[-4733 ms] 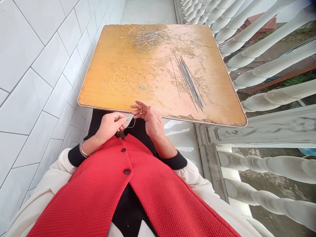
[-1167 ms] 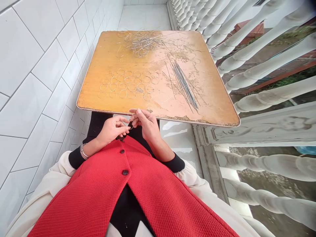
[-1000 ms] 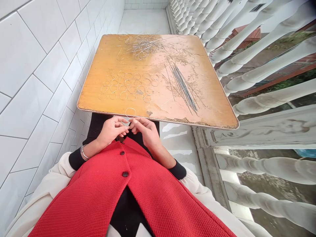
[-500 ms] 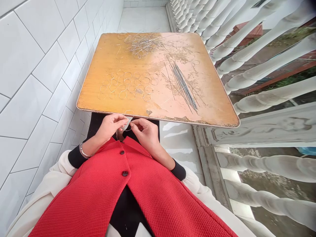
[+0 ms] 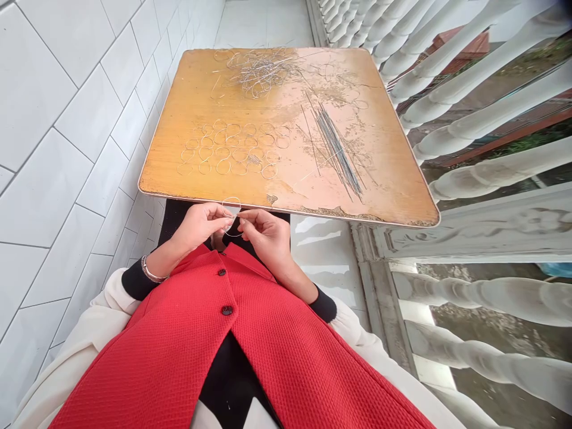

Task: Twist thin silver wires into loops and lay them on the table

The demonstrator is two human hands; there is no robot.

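Note:
A thin silver wire ring (image 5: 231, 218) hangs between my hands, just below the near edge of a worn wooden tabletop (image 5: 170, 149). My left hand (image 5: 199, 226) pinches the wire at its fingertips, and my right hand (image 5: 263, 235) pinches it from the other side. Rows of similar wire rings (image 5: 227, 149) lie on the table beyond my fingers. Farther off are a tangle of bent wire (image 5: 261, 74) and a bundle of straight wires (image 5: 335, 149). The exact grip points are partly hidden by my fingers.
A white tiled wall (image 5: 84, 167) runs along the left side of the table. A white balustrade (image 5: 469, 119) stands along the right. A tiled floor (image 5: 263, 24) shows beyond the table. My red vest (image 5: 227, 333) fills the foreground.
The wire ring stands slightly higher above my fingers, and my hands have moved a little closer to the table edge. The view has tilted slightly, shifting the table higher in the picture.

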